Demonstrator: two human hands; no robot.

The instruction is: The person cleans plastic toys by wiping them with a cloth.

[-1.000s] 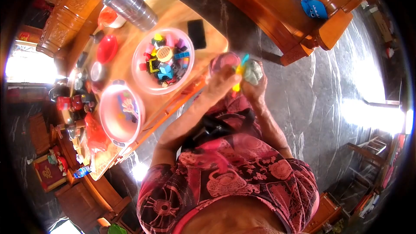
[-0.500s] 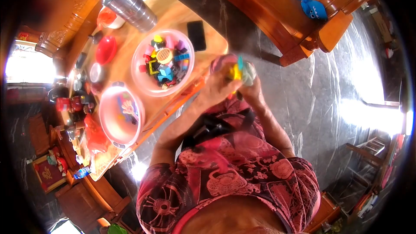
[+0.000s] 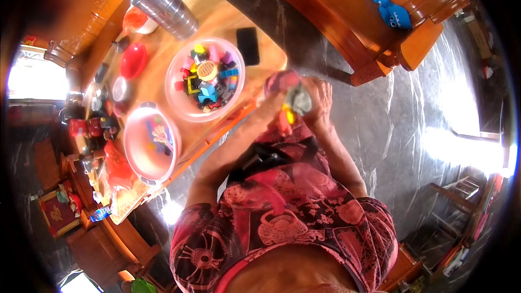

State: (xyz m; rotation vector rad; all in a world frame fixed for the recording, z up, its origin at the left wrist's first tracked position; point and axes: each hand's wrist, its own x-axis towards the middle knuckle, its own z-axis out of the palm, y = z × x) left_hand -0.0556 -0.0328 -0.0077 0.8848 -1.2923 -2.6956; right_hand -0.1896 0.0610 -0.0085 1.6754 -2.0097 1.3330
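Observation:
My left hand [image 3: 275,107] is closed around a small yellow and red toy [image 3: 287,116], blurred by motion, above my lap. Beside it, my right hand [image 3: 321,97] grips a crumpled greyish cloth [image 3: 298,101] that lies against the toy. Parts of both things are hidden by my fingers. On the table to the left, a round translucent pink basin [image 3: 169,95] holds several colourful toy blocks. A second pink basin [image 3: 128,149], nearer to me, has a small pale hand-shaped toy [image 3: 160,134] in it.
On the wooden table [image 3: 225,13] stand a steel flask [image 3: 165,5], a dark phone [image 3: 248,46], a red bowl [image 3: 133,61] and a red plastic bag [image 3: 118,171]. A wooden bench [image 3: 325,11] with a blue toy [image 3: 395,15] is ahead to the right.
The cloth and the toy have shifted slightly down and left between my hands. The teal part seen before is now out of sight, and more red shows. The basins stay put.

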